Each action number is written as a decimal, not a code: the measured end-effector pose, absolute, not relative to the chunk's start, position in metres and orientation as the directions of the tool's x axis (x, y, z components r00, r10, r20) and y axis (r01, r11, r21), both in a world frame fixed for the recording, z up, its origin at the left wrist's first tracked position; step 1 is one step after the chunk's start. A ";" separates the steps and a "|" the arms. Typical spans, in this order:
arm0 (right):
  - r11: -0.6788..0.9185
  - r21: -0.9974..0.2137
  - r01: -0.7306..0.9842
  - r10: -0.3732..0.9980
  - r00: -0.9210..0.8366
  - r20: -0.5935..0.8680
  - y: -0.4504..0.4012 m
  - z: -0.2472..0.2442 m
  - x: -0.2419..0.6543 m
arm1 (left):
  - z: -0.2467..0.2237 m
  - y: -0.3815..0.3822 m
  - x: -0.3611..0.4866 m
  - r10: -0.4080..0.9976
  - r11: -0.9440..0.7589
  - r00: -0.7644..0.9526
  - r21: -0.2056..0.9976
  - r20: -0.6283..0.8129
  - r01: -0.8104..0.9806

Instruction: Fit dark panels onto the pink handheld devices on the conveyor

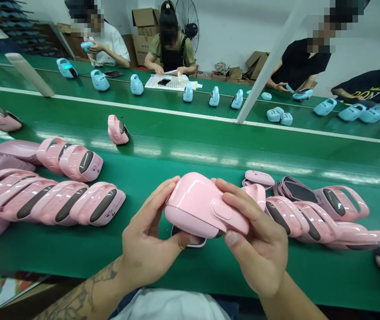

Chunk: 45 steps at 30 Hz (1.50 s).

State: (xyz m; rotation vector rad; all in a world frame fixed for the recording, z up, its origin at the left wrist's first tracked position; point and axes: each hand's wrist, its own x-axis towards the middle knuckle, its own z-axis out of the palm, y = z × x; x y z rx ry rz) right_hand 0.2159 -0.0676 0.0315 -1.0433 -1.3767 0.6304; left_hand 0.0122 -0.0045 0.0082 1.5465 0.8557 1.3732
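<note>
Both my hands hold a glossy pink plastic housing (193,195) above the green work surface, its rounded end tilted toward the upper left. My left hand (146,240) grips the left end, thumb underneath and fingers behind. Around the right end, which has a raised oval boss, my right hand (259,235) closes with its thumb at the lower edge. Partly hidden beneath the housing lies a dark panel with a pink rim (198,242). Just right of my right hand are several pink handled housings (286,218) with dark windows.
More pink handled housings (98,204) line the left side, beside stacked pale pink covers (19,150). A single pink housing (118,130) stands on the belt (176,138). Light blue housings (99,80) sit across the line, where several people work. A white post (270,62) rises behind the belt.
</note>
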 end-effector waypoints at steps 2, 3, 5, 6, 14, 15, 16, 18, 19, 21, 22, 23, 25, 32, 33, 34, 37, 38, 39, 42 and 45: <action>0.449 -0.872 0.194 0.865 0.150 0.479 -0.067 0.029 0.215 | 0.011 -0.006 0.013 0.883 -0.447 0.159 0.895 0.441 -0.001; 0.448 -0.875 0.183 0.866 0.156 0.475 -0.067 0.027 0.215 | 0.012 -0.007 0.013 0.862 -0.491 0.164 0.871 0.479 0.036; 0.434 -0.889 0.146 0.875 0.168 0.455 -0.065 0.021 0.213 | 0.014 -0.008 0.013 0.807 -0.586 0.177 0.800 0.563 0.129; 0.428 -0.895 0.122 0.879 0.172 0.444 -0.064 0.018 0.211 | 0.015 -0.009 0.012 0.778 -0.628 0.183 0.758 0.601 0.177; 0.384 -0.923 -0.018 0.903 0.218 0.371 -0.064 0.001 0.202 | 0.016 -0.010 0.005 0.607 -0.789 0.299 0.512 0.737 0.340; 0.342 -0.938 -0.058 0.920 0.225 0.322 -0.063 0.000 0.201 | 0.015 -0.010 0.003 0.600 -0.794 0.299 0.508 0.742 0.335; 0.299 -0.948 -0.104 0.933 0.238 0.268 -0.062 -0.001 0.199 | 0.014 -0.008 0.002 0.610 -0.788 0.291 0.527 0.737 0.318; 0.214 -0.953 -0.216 0.951 0.270 0.152 -0.058 -0.002 0.193 | 0.010 -0.005 0.000 0.684 -0.730 0.270 0.641 0.678 0.239; 0.176 -0.945 -0.276 0.954 0.283 0.095 -0.055 -0.002 0.190 | 0.008 -0.002 -0.001 0.734 -0.673 0.273 0.718 0.621 0.176; 0.096 -0.917 -0.386 0.961 0.277 -0.017 -0.049 0.000 0.183 | 0.004 0.005 -0.002 0.831 -0.497 0.313 0.866 0.459 0.048; 0.045 -0.901 -0.432 0.963 0.258 -0.076 -0.047 0.002 0.180 | 0.003 0.008 -0.002 0.871 -0.385 0.328 0.923 0.366 -0.005; -0.015 -0.883 -0.469 0.963 0.232 -0.139 -0.045 0.005 0.178 | 0.001 0.012 -0.003 0.906 -0.267 0.327 0.962 0.269 -0.053; -0.126 -0.860 -0.495 0.958 0.164 -0.235 -0.044 0.011 0.176 | 0.001 0.020 -0.003 0.954 -0.033 0.290 0.990 0.072 -0.139; -0.107 -0.920 -0.376 0.990 0.042 -0.132 -0.044 0.024 0.175 | 0.008 0.027 -0.009 0.920 0.339 0.300 0.896 -0.253 -0.287; -0.099 -0.927 -0.362 0.991 0.045 -0.124 -0.045 0.024 0.174 | 0.009 0.026 -0.010 0.913 0.348 0.322 0.889 -0.249 -0.298; -0.093 -0.934 -0.345 0.992 0.049 -0.117 -0.045 0.024 0.174 | 0.009 0.025 -0.012 0.906 0.354 0.346 0.883 -0.243 -0.307; -0.092 -0.953 -0.288 0.988 0.094 -0.124 -0.047 0.025 0.170 | 0.008 0.024 -0.017 0.881 0.374 0.414 0.871 -0.228 -0.317; -0.093 -0.956 -0.278 0.984 0.119 -0.130 -0.047 0.026 0.169 | 0.007 0.023 -0.018 0.869 0.388 0.437 0.867 -0.232 -0.312; -0.092 -0.958 -0.271 0.981 0.140 -0.133 -0.047 0.028 0.168 | 0.007 0.023 -0.020 0.856 0.404 0.458 0.863 -0.239 -0.304; -0.072 -0.972 -0.223 0.979 0.172 -0.112 -0.047 0.036 0.165 | 0.004 0.024 -0.022 0.823 0.442 0.507 0.851 -0.257 -0.285; -0.046 -0.995 -0.084 0.981 0.187 -0.061 -0.048 0.042 0.164 | 0.000 0.027 -0.024 0.794 0.468 0.553 0.835 -0.253 -0.290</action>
